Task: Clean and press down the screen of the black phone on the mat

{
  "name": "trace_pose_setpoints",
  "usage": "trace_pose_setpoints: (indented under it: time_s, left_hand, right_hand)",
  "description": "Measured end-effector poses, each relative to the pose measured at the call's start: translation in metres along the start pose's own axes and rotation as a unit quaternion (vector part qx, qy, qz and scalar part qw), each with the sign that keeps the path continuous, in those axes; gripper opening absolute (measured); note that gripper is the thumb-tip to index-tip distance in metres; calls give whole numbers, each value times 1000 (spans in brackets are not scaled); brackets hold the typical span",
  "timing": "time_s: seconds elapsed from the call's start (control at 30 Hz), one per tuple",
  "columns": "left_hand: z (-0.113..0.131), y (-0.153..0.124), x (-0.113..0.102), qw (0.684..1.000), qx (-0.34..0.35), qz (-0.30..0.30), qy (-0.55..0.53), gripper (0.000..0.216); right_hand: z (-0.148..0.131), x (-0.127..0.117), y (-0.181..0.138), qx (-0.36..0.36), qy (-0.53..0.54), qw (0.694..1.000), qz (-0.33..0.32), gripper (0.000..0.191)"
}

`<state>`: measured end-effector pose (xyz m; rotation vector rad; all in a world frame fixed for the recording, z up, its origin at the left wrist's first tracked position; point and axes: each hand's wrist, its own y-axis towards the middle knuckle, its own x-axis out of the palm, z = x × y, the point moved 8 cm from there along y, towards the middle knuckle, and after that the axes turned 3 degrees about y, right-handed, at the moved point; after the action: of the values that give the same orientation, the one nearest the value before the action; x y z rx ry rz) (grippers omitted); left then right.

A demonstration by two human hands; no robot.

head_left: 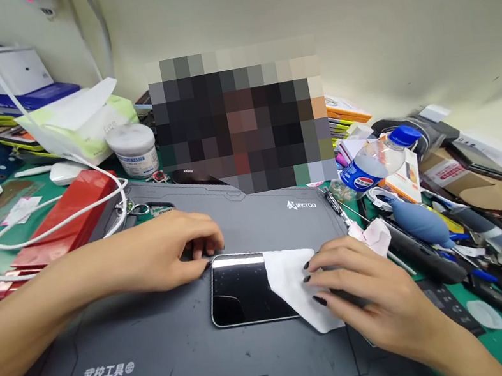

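A black phone (240,290) lies screen up on a grey work mat (167,371). My left hand (165,252) rests at the phone's upper left corner, fingers curled down onto the mat and the phone's edge. My right hand (367,297) presses a white wipe (292,284) flat against the right part of the screen with its fingertips; the fingers lie stretched over the wipe.
A red box (67,223) and white cable (45,234) lie left of the mat. A white jar (135,149) and tissue pack (84,123) stand behind. At right are a plastic bottle (375,163), a blue air blower (420,223), a screwdriver (336,205) and several tools and boxes.
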<state>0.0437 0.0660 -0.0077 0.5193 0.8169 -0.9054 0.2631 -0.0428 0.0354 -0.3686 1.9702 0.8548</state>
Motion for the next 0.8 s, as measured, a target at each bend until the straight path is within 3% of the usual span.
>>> trace_pose_setpoints:
  time_s: [0.13, 0.33, 0.57, 0.8]
  left_hand:
    - [-1, -2, 1, 1000, 2, -5, 1, 20]
    - [-4, -3, 7, 1000, -3, -13, 3, 19]
    - [-4, -4, 5, 1000, -1, -18, -5, 19]
    - [-6, -6, 9, 1000, 10, -7, -9, 23]
  right_hand:
    - [-9, 12, 1, -28, -8, 999, -33, 20]
    - [-2, 7, -4, 11, -70, 997, -17, 15]
    - [-11, 17, -5, 9, -39, 998, -58, 18]
    - [-4, 10, -9, 35, -61, 997, -38, 15]
